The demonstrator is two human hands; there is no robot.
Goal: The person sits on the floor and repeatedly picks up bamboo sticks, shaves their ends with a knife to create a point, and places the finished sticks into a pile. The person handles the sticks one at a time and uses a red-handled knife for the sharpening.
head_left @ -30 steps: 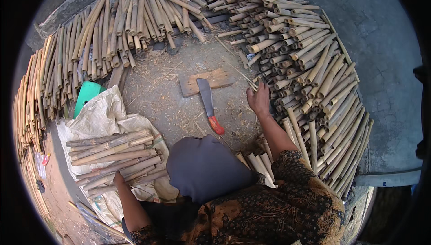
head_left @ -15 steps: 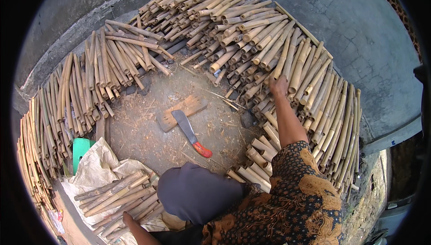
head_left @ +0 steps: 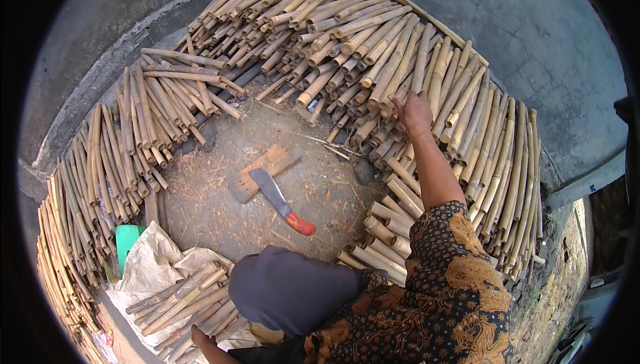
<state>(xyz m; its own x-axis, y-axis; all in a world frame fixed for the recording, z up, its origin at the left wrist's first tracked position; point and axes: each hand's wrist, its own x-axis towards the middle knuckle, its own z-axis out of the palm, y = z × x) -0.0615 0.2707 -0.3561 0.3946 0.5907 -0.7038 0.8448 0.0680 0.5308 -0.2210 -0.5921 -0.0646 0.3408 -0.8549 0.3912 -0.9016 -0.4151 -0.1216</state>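
One right grip (head_left: 415, 112) touching stacked bamboo poles (head_left: 393, 51), fingers partly spread, cannot tell if holding | one left grip (head_left: 201, 339) against smaller pile (head_left: 183, 301) on white sack (head_left: 150, 257), closure likewise unclear

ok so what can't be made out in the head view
In the head view:
Right hand: palm hidden by its own back; grip unclear
Left forearm: cut off by the lower edge
Bamboo on the sack: partly behind the knee
Green object: partly behind the sack
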